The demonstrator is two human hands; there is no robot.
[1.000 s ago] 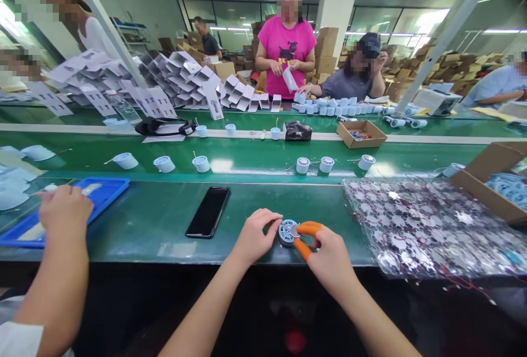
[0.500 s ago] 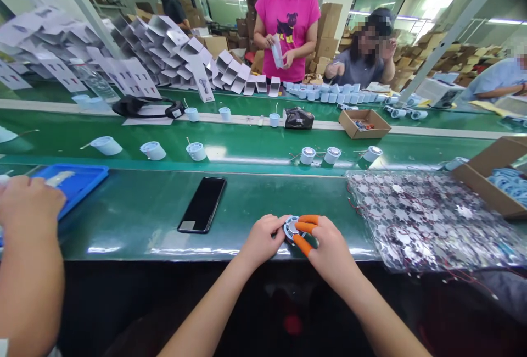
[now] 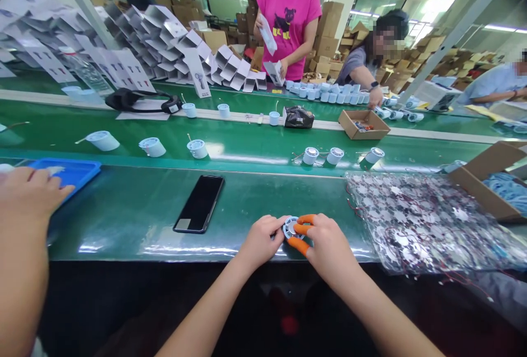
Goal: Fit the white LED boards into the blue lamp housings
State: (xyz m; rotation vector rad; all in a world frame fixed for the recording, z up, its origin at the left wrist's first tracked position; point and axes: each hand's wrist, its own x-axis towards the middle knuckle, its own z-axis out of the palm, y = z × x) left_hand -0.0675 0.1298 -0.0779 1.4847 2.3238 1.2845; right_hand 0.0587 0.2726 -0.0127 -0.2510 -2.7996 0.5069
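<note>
Head view: a round blue part with a silver centre is being held between the two hands, close to the front edge of the green table. By the left hand, its left rim is being pinched, thumb and forefinger almost meeting there and the other fingers curling in. By the right hand, it is being gripped from the other side, the orange-covered fingers spreading only slightly around the rim and over the centre. Whether the table is being touched by the part cannot be told.

To the left, a dark phone is lying flat. To the right, metal pieces with red wires are being covered by clear plastic wrap, beside an open cardboard box. At far left, a blue tray is being partly hidden by a co-worker's hand.
</note>
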